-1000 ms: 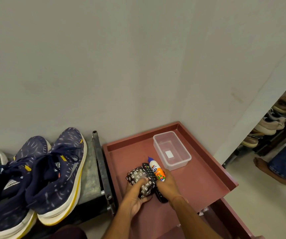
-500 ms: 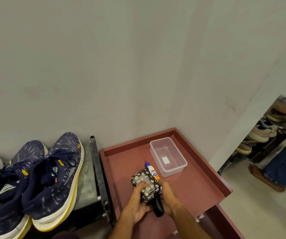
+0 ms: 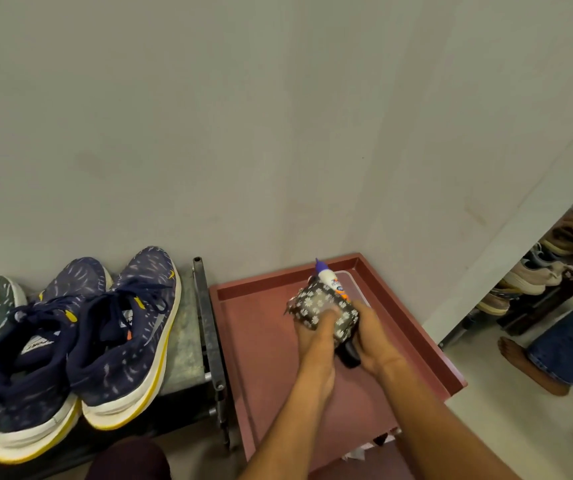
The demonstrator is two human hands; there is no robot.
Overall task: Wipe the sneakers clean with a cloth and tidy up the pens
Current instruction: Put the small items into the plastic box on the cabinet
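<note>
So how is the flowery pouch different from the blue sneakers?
The flowery pouch is gripped by the left hand and right hand over the red tray; the blue sneakers sit untouched on the grey shelf. The pouch shows white daisies; the sneakers, pale dashes. Both are dark with light patterns.

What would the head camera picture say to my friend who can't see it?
The left hand and right hand grip a flowered pouch, a purple-tipped bottle sticking up behind it, over a red tray. Navy sneakers sit on a bench to the left.
</note>
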